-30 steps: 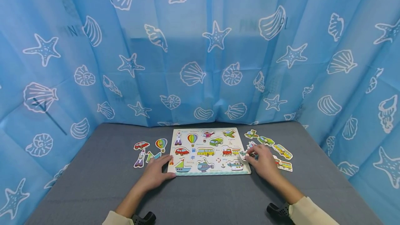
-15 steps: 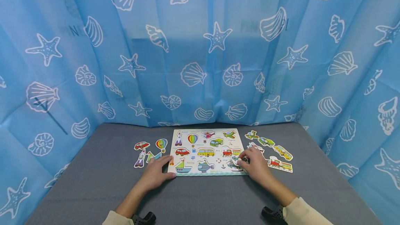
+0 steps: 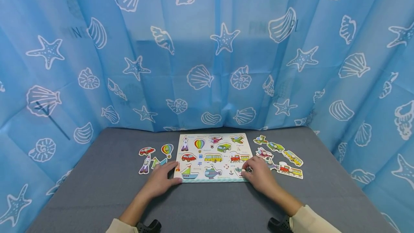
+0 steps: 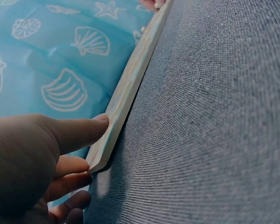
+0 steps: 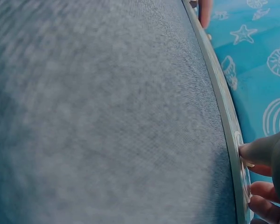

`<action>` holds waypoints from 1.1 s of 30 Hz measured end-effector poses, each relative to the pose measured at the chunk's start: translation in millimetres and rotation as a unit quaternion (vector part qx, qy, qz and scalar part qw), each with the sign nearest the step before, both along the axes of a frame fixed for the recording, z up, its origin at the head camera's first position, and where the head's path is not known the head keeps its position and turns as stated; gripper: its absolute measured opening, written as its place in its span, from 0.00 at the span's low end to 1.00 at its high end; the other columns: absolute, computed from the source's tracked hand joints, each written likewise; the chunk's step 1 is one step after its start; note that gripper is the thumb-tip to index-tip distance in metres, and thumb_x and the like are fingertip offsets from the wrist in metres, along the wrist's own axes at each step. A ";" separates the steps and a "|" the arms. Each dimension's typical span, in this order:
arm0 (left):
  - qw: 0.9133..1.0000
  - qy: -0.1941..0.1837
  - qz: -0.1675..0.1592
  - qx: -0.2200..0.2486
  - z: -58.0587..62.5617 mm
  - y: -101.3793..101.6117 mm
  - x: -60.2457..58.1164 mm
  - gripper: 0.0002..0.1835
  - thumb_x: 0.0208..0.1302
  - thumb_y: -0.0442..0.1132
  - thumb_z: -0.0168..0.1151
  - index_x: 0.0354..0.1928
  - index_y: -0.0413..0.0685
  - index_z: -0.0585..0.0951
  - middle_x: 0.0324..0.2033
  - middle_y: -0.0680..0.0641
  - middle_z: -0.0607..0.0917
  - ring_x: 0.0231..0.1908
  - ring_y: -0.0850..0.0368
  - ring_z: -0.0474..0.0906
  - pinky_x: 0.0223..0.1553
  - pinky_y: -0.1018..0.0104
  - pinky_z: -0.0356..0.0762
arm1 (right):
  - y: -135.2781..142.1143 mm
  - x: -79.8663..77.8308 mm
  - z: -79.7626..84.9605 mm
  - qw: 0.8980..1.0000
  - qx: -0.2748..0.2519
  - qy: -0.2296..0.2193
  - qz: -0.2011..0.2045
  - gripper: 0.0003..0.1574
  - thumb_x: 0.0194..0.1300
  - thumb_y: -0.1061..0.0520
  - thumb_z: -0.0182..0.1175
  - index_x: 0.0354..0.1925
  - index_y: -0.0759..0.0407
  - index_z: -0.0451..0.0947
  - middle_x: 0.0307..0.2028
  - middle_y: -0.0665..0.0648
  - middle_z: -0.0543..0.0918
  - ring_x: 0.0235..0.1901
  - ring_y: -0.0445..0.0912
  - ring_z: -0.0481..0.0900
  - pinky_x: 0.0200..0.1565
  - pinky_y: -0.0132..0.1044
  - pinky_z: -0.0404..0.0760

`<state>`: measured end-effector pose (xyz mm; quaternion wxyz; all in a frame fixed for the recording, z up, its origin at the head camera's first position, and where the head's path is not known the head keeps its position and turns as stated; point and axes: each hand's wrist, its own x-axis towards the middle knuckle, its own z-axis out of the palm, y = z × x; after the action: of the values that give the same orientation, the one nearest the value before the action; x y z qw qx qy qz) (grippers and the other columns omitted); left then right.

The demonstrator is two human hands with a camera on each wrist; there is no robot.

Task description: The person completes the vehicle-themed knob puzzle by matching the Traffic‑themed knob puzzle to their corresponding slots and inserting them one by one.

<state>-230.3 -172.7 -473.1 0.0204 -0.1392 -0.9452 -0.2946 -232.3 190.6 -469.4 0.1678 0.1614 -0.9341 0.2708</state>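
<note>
On the table lies a vehicle puzzle board [image 3: 202, 179] with printed pictures in its recesses. My left hand [image 3: 160, 179] rests at its left edge, the thumb on the near left corner and the fingers along the side. In the left wrist view that thumb [image 4: 81, 133] lies straight, and the fingers are loosely bent against the corner. My right hand [image 3: 262, 177] pinches the ship puzzle piece [image 3: 238, 171] by its knob, over the ship picture at the board's lower right. The hand hides much of this piece; whether it sits in the recess, I cannot tell.
Left of the board lie car [image 3: 147, 150], balloon [image 3: 167, 150], rocket [image 3: 145, 164] and sailboat [image 3: 159, 161] pieces. To the right are plane [image 3: 260, 139], truck [image 3: 275, 146], bus [image 3: 293, 158], helicopter [image 3: 263, 152] and train [image 3: 290, 170] pieces. A blue curtain [image 3: 200, 53] hangs behind.
My right hand has carried the ship piece leftward from the board's right edge onto the ship picture and lowered it there. The left hand has stayed in place.
</note>
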 end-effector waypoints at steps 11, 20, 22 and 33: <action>1.000 0.014 -0.001 -0.007 -2.6 -1.2 -0.9 0.34 0.55 0.49 0.72 0.61 0.41 0.77 0.59 0.43 0.78 0.62 0.46 0.70 0.57 0.46 0.61 | -0.2 0.4 4.6 0.999 0.036 -0.011 0.006 0.13 0.48 0.61 0.74 0.25 0.50 0.78 0.29 0.50 0.75 0.34 0.47 0.71 0.38 0.45 0.70; 1.000 0.010 0.001 -0.014 -3.0 -0.8 -0.2 0.34 0.54 0.49 0.73 0.61 0.41 0.77 0.59 0.43 0.78 0.61 0.46 0.70 0.57 0.47 0.62 | 0.1 1.0 6.3 0.999 0.049 -0.013 0.011 0.12 0.47 0.61 0.74 0.25 0.51 0.78 0.29 0.48 0.75 0.33 0.46 0.70 0.37 0.44 0.69; 1.000 0.008 0.002 -0.015 -2.6 -0.7 0.4 0.34 0.53 0.49 0.73 0.61 0.42 0.77 0.59 0.43 0.78 0.61 0.46 0.70 0.57 0.46 0.62 | 0.6 0.8 5.9 0.998 0.053 -0.014 0.012 0.12 0.48 0.61 0.74 0.25 0.51 0.79 0.29 0.48 0.75 0.33 0.46 0.70 0.37 0.44 0.69; 1.000 0.001 0.002 -0.012 0.5 0.0 1.9 0.34 0.54 0.48 0.73 0.62 0.41 0.76 0.60 0.42 0.77 0.63 0.45 0.69 0.64 0.41 0.53 | 1.6 0.4 6.2 0.996 0.080 0.023 0.040 0.10 0.48 0.61 0.74 0.28 0.53 0.82 0.29 0.48 0.76 0.32 0.45 0.71 0.37 0.45 0.70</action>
<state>-228.4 -172.7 -472.7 0.0199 -0.1378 -0.9490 -0.2827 -231.9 192.2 -463.1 0.1646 0.2177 -0.9415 0.1976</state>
